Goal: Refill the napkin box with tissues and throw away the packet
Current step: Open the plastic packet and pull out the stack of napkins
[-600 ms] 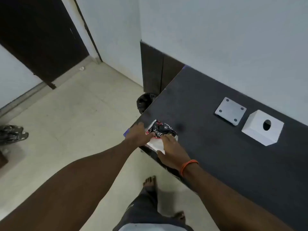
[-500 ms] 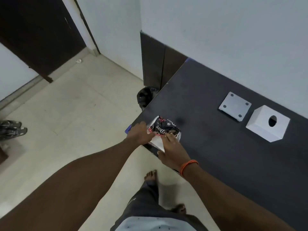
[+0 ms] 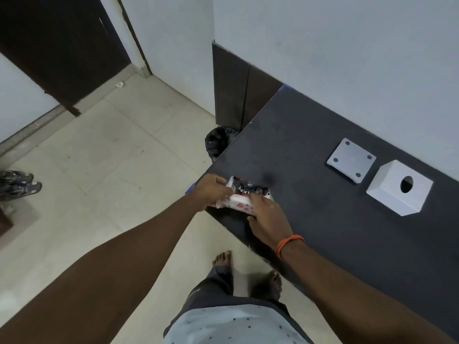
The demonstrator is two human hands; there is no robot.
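Observation:
A tissue packet (image 3: 242, 196), black and white with red marks, lies at the near left corner of the dark table (image 3: 335, 219). My left hand (image 3: 212, 191) grips its left end. My right hand (image 3: 269, 218) holds its right side, fingers over the white part. The white napkin box (image 3: 395, 192), with a round hole in one face, rests on the table at the right, apart from both hands. Its flat grey lid (image 3: 351, 161) with corner holes lies just left of the box.
A black bin (image 3: 218, 142) stands on the floor beside the table's left edge. Sandals (image 3: 18, 184) lie at the far left on the tiled floor. A dark door (image 3: 62, 53) is at the back left. My bare feet (image 3: 222, 259) stand near the table.
The packet has been tipped and squeezed between both hands, showing more of its white side. The hands stay at the table corner.

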